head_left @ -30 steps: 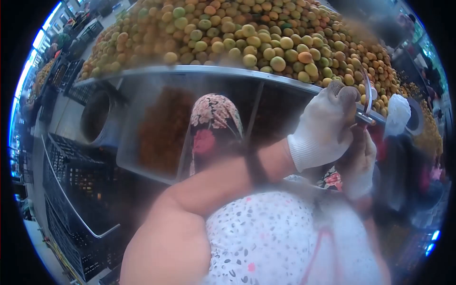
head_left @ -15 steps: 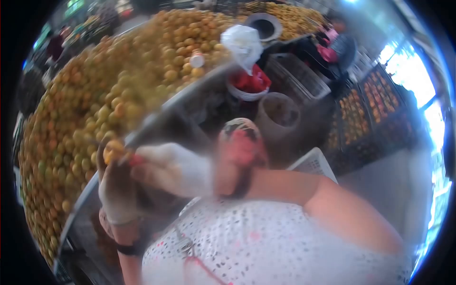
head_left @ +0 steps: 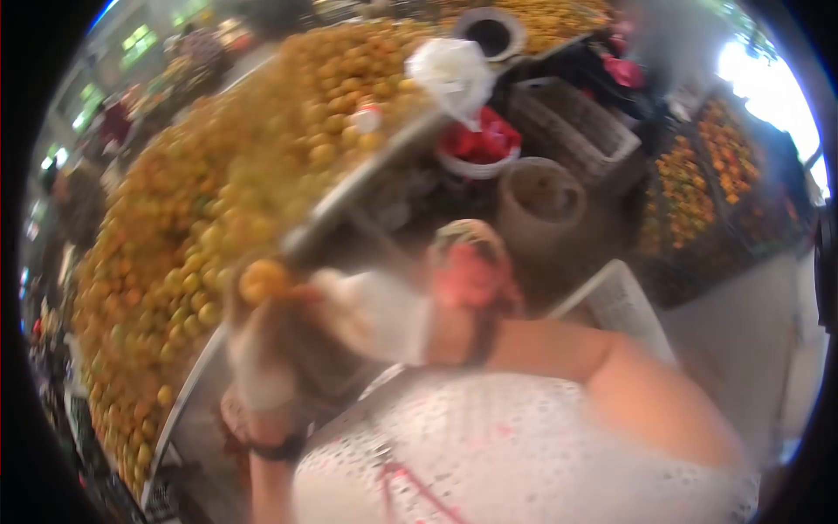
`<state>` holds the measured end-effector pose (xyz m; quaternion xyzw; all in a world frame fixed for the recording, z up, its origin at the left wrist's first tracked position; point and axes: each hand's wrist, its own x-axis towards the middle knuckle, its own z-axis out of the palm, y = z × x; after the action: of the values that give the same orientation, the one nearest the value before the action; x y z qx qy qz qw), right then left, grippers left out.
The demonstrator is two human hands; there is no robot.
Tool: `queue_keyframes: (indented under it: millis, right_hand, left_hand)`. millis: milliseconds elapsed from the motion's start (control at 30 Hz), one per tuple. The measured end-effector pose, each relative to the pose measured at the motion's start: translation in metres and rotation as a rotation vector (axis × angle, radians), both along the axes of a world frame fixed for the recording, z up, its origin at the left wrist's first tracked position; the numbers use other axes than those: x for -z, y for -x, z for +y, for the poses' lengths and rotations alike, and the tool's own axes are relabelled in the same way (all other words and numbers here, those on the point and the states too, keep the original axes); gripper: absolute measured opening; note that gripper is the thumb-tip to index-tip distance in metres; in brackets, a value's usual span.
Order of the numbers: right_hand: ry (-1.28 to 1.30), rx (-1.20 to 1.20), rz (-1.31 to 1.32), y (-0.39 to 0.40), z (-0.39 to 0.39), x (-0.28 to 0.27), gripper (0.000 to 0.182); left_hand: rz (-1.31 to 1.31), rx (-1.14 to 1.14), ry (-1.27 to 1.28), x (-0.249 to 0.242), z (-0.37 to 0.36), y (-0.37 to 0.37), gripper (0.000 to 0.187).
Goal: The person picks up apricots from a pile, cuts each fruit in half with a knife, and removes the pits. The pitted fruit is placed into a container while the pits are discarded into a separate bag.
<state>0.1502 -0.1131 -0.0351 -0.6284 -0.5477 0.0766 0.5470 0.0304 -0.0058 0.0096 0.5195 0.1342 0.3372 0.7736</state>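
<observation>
My left hand, in a pale, dirt-darkened glove, is closed around an orange held up at its fingertips. From the right, my right hand in a white glove reaches across, its fingers closed and right at the side of the fruit. A small red thing shows at its fingertips; I cannot tell what it is. Just beyond both hands lies a large heap of oranges behind a metal edge.
A red bag fills a white bucket, with a white plastic bag above it. Nearby stand another bucket, a grey crate and a white crate. Crates of fruit stand right; a person in pink sits behind.
The view has swung, so the whole scene sits further right. Both hands stay together at the orange, which now shows more fully above the left fingers.
</observation>
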Motion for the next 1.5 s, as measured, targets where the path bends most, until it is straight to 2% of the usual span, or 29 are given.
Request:
queue_keyframes:
  millis: [33,67,133,233,300,400,600,767,867,1033,1100,1433,1467,1500]
  right_hand:
    - [0.014,-0.02,0.032,-0.004,0.001,0.006,0.017]
    - [0.083,-0.026,-0.079,-0.009,0.0,0.01,0.019]
    - [-0.014,-0.124,0.214,-0.01,-0.008,-0.003,0.021]
    - [-0.073,-0.151,0.202,-0.012,-0.011,-0.013,0.019]
    - [0.051,-0.094,0.089,-0.011,-0.018,-0.024,0.018]
    - [0.102,-0.078,0.035,-0.011,-0.02,-0.024,0.018]
    - [0.111,-0.088,-0.022,-0.01,-0.016,-0.026,0.014]
    - [0.096,-0.109,-0.008,-0.009,-0.01,-0.023,0.011]
    - [0.086,-0.123,-0.003,-0.008,-0.009,-0.023,0.011]
    - [0.13,-0.123,0.005,-0.003,-0.01,-0.032,0.013]
    - [0.211,-0.168,0.037,-0.004,-0.011,-0.037,0.015]
    - [0.203,-0.183,0.115,0.001,-0.007,-0.033,0.019]
    - [0.203,-0.165,0.067,0.001,-0.006,-0.031,0.019]
    - [0.202,-0.147,0.021,0.001,-0.005,-0.03,0.018]
  left_hand:
    - [0.059,-0.079,-0.002,0.006,0.003,0.001,0.05]
    - [-0.01,-0.01,-0.02,0.004,0.003,-0.002,0.05]
    - [-0.038,0.017,-0.116,0.009,0.011,-0.002,0.053]
    - [-0.066,-0.032,-0.079,0.011,0.016,-0.004,0.054]
    - [-0.041,0.009,-0.075,0.01,0.015,-0.004,0.054]
    - [-0.002,0.007,-0.081,0.002,0.011,-0.002,0.054]
    - [0.023,0.016,-0.074,0.001,0.019,0.004,0.057]
    - [-0.006,0.023,-0.061,0.001,0.025,0.007,0.061]
    - [-0.013,0.013,-0.043,0.0,0.026,0.007,0.056]
    - [-0.024,0.024,-0.135,-0.006,0.032,0.011,0.068]
    - [-0.028,0.022,-0.152,-0.007,0.032,0.012,0.069]
    - [-0.116,0.011,-0.214,-0.01,0.033,0.006,0.076]
    - [-0.116,0.011,-0.215,-0.011,0.031,0.006,0.076]
    - [-0.123,0.048,-0.093,-0.015,0.027,0.005,0.069]
